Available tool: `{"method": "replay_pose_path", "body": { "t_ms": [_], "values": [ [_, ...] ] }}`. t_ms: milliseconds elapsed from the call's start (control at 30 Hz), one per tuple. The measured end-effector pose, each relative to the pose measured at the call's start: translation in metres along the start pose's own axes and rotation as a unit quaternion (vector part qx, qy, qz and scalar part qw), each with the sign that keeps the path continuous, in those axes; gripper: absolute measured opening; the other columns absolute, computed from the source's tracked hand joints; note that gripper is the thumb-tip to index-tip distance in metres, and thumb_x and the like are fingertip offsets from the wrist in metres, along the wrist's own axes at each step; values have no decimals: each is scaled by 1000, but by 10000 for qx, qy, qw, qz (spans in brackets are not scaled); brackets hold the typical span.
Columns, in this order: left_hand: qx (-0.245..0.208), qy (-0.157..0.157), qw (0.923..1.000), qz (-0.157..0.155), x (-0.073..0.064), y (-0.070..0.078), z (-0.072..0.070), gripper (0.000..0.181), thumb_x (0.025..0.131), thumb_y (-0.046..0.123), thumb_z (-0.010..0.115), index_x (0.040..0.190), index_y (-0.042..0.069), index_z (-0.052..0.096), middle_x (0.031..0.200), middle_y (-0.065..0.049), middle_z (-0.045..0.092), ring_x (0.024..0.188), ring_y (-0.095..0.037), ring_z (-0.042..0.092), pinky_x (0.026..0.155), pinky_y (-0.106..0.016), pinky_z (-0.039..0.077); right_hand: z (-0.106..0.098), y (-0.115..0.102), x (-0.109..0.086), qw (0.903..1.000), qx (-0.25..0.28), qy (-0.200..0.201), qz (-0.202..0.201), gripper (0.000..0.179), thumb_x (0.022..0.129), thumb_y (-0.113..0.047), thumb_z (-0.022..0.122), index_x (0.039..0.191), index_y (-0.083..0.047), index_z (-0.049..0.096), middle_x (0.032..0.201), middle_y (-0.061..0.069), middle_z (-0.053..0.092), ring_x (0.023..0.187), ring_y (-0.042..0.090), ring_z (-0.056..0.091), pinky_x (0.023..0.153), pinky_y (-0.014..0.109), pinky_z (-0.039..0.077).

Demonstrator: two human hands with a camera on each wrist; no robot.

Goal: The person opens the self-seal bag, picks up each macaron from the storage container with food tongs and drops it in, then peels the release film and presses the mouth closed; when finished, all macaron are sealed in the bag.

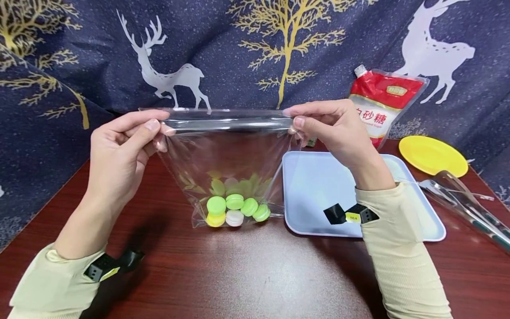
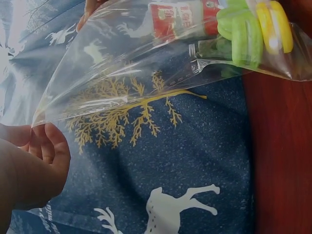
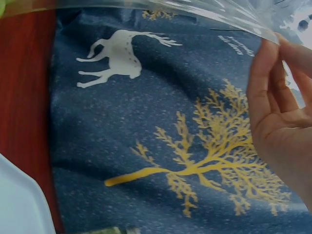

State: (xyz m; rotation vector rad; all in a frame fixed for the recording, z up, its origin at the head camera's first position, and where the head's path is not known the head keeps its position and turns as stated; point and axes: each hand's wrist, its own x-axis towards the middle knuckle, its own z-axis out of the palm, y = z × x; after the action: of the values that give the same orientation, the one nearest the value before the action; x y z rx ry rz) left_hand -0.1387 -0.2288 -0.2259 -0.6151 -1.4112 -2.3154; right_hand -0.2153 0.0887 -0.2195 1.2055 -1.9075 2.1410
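A clear plastic bag hangs upright between my two hands, its top edge stretched taut. My left hand pinches the bag's upper left corner between thumb and fingers, as the left wrist view also shows. The upper right corner is pinched by my right hand; in the right wrist view its thumb and fingertips meet at the bag's edge. Several macarons lie in the bottom of the bag: green macarons, a yellow macaron and a pale pinkish-white macaron.
A light blue tray sits right of the bag, partly behind my right forearm. Metal tongs lie at its right edge, near a yellow plate. A red and white sugar pouch leans on the patterned cloth behind.
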Motion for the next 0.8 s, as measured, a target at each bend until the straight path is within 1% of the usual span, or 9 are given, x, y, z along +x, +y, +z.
{"method": "replay_pose_path", "body": {
  "t_ms": [67, 167, 267, 400, 533, 700, 800],
  "values": [
    [-233, -133, 9996, -82, 1, -1, -3, 18, 86, -17, 52, 102, -18, 60, 77, -24, 65, 57, -22, 56, 56, -27, 49, 1, 4, 1, 9996, 240, 98, -88, 24, 84, 11, 53, 97, 2, 71, 75, 12, 66, 57, 19, 55, 54, 27, 47],
    [-643, -457, 9968, -122, 3, -2, -8, 22, 86, -19, 48, 106, -20, 57, 79, -27, 64, 61, -24, 58, 60, -29, 50, 3, 7, 1, 9981, 585, 110, -169, 29, 84, 13, 48, 94, 0, 72, 76, 10, 65, 59, 18, 54, 53, 26, 45],
    [-829, -805, 9933, -36, 4, -3, -13, 22, 86, -22, 46, 106, -22, 55, 82, -29, 64, 66, -26, 60, 64, -31, 50, 3, 9, 1, 9960, 865, 53, -224, 32, 83, 14, 45, 92, -1, 72, 78, 10, 65, 61, 18, 56, 53, 25, 45],
    [-769, -1053, 9914, 106, 6, -5, -17, 19, 84, -23, 47, 101, -24, 56, 81, -30, 64, 66, -28, 60, 65, -32, 50, 4, 8, 1, 9932, 1127, -78, -285, 37, 82, 16, 42, 90, -2, 73, 81, 12, 63, 66, 18, 57, 55, 24, 46],
    [-673, -1145, 9907, 309, 7, -5, -19, 17, 82, -25, 45, 94, -25, 58, 79, -30, 63, 65, -30, 59, 64, -33, 50, 4, 7, 1, 9908, 1284, -146, -405, 41, 80, 17, 36, 87, 1, 73, 84, 15, 60, 72, 21, 55, 58, 25, 47],
    [-469, -1205, 9899, 585, 8, -4, -20, 17, 80, -27, 42, 85, -26, 58, 78, -31, 63, 63, -31, 60, 63, -34, 50, 4, 7, 1, 9921, 1116, -128, -566, 40, 78, 18, 35, 83, 3, 72, 84, 17, 60, 78, 23, 52, 58, 25, 47],
    [-275, -1175, 9905, 657, 8, -2, -21, 17, 77, -29, 42, 82, -26, 58, 77, -31, 63, 65, -31, 63, 64, -33, 51, 4, 7, 1, 9931, 947, -123, -685, 36, 78, 18, 36, 81, 8, 70, 83, 18, 60, 78, 25, 52, 57, 26, 44]
  ]
}}
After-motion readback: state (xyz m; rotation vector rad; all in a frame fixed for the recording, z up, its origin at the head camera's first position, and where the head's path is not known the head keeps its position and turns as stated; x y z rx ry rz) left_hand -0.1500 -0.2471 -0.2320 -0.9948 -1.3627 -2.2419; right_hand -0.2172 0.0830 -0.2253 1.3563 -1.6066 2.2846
